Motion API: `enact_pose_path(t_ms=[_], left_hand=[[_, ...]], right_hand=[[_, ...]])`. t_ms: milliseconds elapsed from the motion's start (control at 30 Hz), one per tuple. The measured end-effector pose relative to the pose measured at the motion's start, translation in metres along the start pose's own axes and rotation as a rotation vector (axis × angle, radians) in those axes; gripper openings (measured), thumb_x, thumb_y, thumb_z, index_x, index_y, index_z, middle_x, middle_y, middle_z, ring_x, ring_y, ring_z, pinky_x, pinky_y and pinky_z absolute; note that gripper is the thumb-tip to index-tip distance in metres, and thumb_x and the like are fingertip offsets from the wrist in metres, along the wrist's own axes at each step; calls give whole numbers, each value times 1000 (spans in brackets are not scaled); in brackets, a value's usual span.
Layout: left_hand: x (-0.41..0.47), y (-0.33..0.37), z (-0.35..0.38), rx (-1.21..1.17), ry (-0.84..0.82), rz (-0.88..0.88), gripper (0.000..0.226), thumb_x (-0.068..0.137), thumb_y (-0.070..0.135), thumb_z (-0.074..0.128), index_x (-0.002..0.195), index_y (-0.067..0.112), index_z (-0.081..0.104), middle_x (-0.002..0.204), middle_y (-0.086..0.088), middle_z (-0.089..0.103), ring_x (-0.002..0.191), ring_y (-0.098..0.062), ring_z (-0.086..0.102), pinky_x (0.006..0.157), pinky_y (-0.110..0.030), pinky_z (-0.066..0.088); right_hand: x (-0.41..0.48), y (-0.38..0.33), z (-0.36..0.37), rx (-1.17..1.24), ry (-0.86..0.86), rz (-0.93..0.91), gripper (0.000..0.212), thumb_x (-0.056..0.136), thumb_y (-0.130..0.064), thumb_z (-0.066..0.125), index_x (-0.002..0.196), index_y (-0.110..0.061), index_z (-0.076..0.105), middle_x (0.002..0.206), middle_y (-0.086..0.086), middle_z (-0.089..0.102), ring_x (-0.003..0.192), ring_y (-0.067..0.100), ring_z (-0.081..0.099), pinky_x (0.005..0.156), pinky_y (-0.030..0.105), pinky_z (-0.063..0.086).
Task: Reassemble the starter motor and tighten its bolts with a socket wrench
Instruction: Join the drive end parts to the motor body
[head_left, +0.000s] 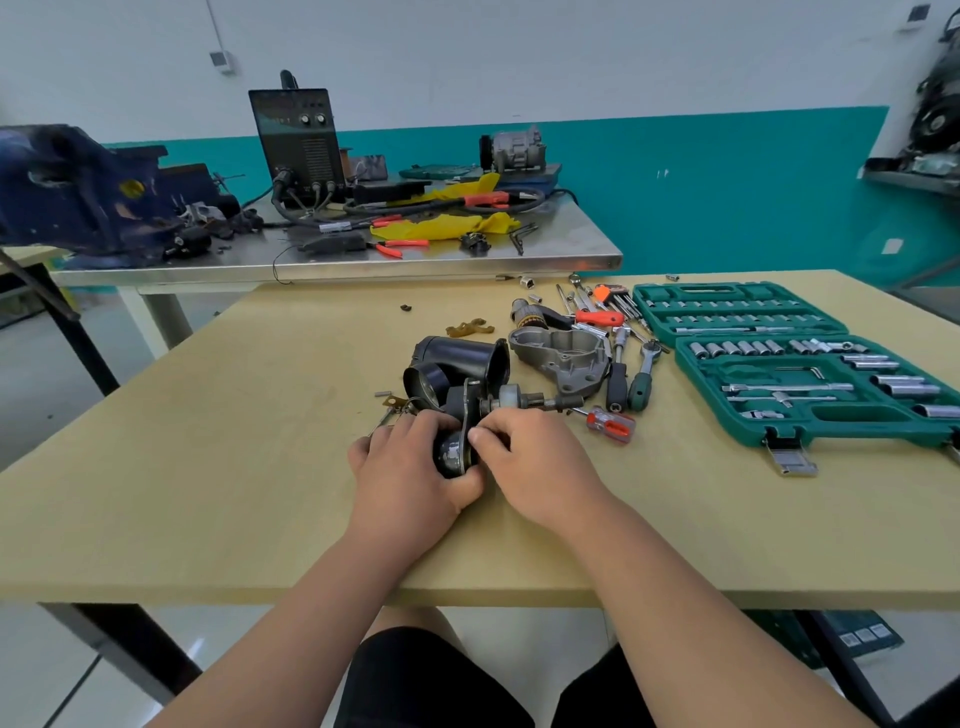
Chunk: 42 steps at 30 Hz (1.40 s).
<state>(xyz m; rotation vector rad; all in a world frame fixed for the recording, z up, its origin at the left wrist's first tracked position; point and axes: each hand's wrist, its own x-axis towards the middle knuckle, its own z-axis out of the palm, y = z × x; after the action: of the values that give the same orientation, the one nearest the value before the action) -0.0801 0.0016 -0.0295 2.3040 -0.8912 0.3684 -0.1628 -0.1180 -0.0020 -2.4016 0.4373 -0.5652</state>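
On the tan table (208, 493) lies the partly assembled starter motor (457, 410), a dark plate with a shaft and white gear pointing right. My left hand (410, 467) grips its round black end from the left. My right hand (530, 457) pinches the plate's edge from the right. Behind stand the black cylindrical motor housing (462, 358) and a smaller black cup (428, 384). The grey aluminium nose housing (563, 358) lies to the right. A green-handled socket wrench (642, 379) and a black-handled one (618, 379) lie beside it.
An open green socket set case (779, 364) fills the right of the table. Loose sockets, hex keys and an orange screwdriver (600, 318) lie behind; a small red screwdriver (613, 423) sits near my right hand. A metal bench (337, 260) with a welder and a vise stands beyond.
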Motion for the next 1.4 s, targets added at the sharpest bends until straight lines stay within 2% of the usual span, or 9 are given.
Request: enact_pose_path(t_ms=[200, 333, 567, 667, 867, 1000, 1233, 1333, 1400], left_hand=[[0, -1, 0, -23, -4, -16, 40, 74, 50, 67, 110, 34, 57, 104, 17, 58, 106, -17, 50, 90, -29, 19], [1, -1, 0, -34, -9, -20, 38, 75, 50, 67, 108, 35, 56, 99, 20, 54, 105, -16, 50, 87, -26, 15], [1, -2, 0, -38, -17, -11, 36, 75, 49, 68, 106, 37, 55, 101, 19, 56, 103, -15, 50, 85, -26, 15], [1, -2, -1, -44, -15, -11, 36, 75, 49, 68, 106, 36, 55, 100, 19, 57, 102, -15, 50, 85, -26, 15], [3, -1, -1, -46, -19, -25, 38, 75, 49, 68, 108, 34, 56, 101, 18, 57, 105, -17, 50, 88, -27, 17], [3, -1, 0, -41, -12, -27, 39, 76, 50, 67, 110, 33, 56, 104, 15, 59, 105, -18, 50, 90, -30, 20], [7, -2, -3, -101, -73, -68, 37, 74, 55, 62, 104, 37, 54, 99, 13, 62, 103, -17, 54, 92, -32, 25], [12, -5, -8, -249, -143, -168, 35, 64, 58, 55, 94, 41, 52, 90, 19, 61, 96, -15, 57, 95, -36, 35], [17, -9, -10, -374, -172, -232, 28, 64, 55, 56, 88, 41, 54, 87, 19, 62, 91, -15, 60, 88, -37, 45]], right_hand=[[2, -8, 0, -225, 27, -54, 28, 98, -37, 42, 96, -21, 65, 87, 0, 66, 81, 21, 59, 66, 36, 49], [2, -7, -3, -129, 16, -67, 19, 95, -35, 49, 102, -26, 64, 99, -6, 65, 91, 16, 58, 76, 37, 50], [3, -5, -8, -84, -12, -89, 15, 92, -26, 56, 103, -27, 66, 99, -8, 67, 92, 13, 59, 79, 35, 51], [3, -5, -7, -49, -9, -74, 16, 92, -26, 56, 103, -28, 66, 98, -8, 67, 91, 12, 59, 78, 34, 52], [7, -7, -5, -255, 24, -137, 21, 96, -32, 45, 103, -28, 64, 97, -3, 66, 89, 19, 57, 73, 36, 50], [7, -5, -1, -331, 20, -160, 23, 98, -33, 40, 104, -24, 61, 100, -1, 65, 89, 21, 57, 67, 33, 41], [9, -8, -3, -314, -21, -181, 22, 98, -33, 41, 103, -24, 60, 101, -3, 62, 90, 18, 56, 66, 32, 41], [22, 10, -36, -11, 258, -85, 17, 95, -30, 48, 91, -26, 65, 81, -9, 63, 72, 11, 57, 57, 28, 42], [37, 38, -63, -19, 359, 84, 18, 96, -26, 47, 89, -26, 64, 75, -12, 61, 60, 7, 53, 49, 24, 32]])
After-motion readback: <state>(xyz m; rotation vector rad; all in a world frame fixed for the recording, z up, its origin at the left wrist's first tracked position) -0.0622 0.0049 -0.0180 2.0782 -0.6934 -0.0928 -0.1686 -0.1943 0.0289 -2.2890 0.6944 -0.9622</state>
